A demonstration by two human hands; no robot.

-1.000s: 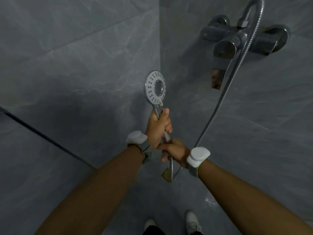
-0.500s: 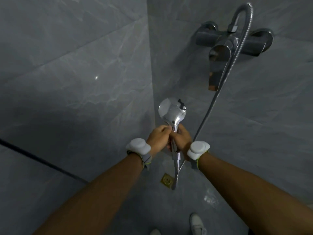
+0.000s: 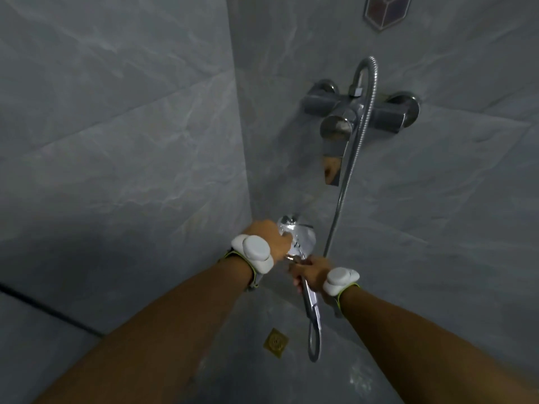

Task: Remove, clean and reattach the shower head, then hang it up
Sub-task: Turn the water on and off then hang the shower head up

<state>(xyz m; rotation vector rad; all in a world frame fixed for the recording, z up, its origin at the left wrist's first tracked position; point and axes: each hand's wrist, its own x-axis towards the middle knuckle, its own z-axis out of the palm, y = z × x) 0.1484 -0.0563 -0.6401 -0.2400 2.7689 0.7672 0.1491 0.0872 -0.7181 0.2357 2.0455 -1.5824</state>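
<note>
The chrome shower head point(image 3: 300, 236) is held low in front of me with its shiny back facing up. My left hand point(image 3: 269, 236) wraps round the left side of the round head; its fingers are hidden behind it. My right hand point(image 3: 310, 272) grips the handle just below the head. The metal hose point(image 3: 351, 158) runs from the handle's lower end, loops down near the floor, then climbs to the wall mixer tap point(image 3: 360, 113). Both wrists wear white bands.
Grey marbled tile walls meet in a corner point(image 3: 242, 141) just left of my hands. A brass floor drain point(image 3: 275, 342) sits below them. A dark patterned tile point(image 3: 385, 10) is high on the right wall.
The shower head turned from face-toward-me to back-up and dropped lower. My left hand moved from the handle up onto the round head; my right hand stayed on the handle. The view tilted upward.
</note>
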